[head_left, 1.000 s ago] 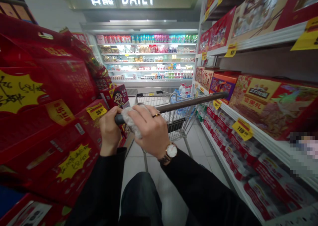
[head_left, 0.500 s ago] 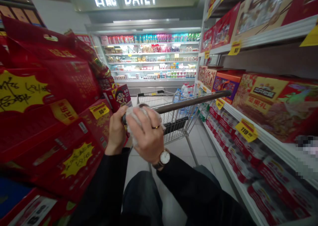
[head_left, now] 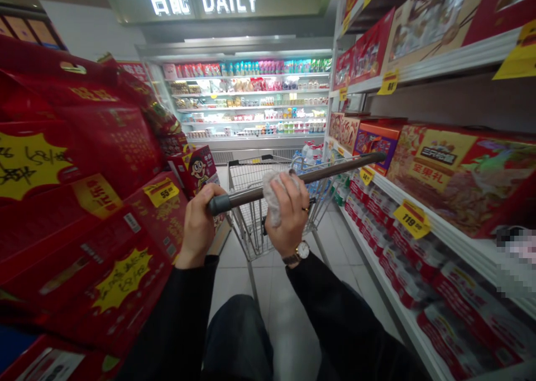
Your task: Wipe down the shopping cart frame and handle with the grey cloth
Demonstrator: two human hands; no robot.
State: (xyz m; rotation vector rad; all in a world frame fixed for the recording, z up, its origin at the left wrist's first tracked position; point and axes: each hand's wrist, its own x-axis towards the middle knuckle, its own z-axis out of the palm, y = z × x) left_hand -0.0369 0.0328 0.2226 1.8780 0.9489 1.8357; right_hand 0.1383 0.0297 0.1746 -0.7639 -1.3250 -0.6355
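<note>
A shopping cart (head_left: 251, 219) with a wire basket stands in front of me, its brown handle bar (head_left: 335, 170) slanting up to the right. At the grey left end of the bar, my left hand (head_left: 199, 224) is closed around the cart. My right hand (head_left: 288, 213) presses a whitish, crumpled cloth (head_left: 273, 194) onto the bar, left of its middle. The fingers of that hand are bent over cloth and bar. A ring and a wristwatch are on the right hand and wrist.
Red gift boxes and bags (head_left: 113, 135) are stacked close on my left. Shelves with boxed goods (head_left: 435, 163) and price tags line the right. Bottled water (head_left: 312, 152) stands beyond the cart, before a lit refrigerated display (head_left: 251, 99). Tiled floor (head_left: 285, 291) lies below.
My right hand has slid the cloth rightward along the handle bar, away from my left hand, uncovering the bar's left end. My left hand stays at that end. The view has shifted slightly.
</note>
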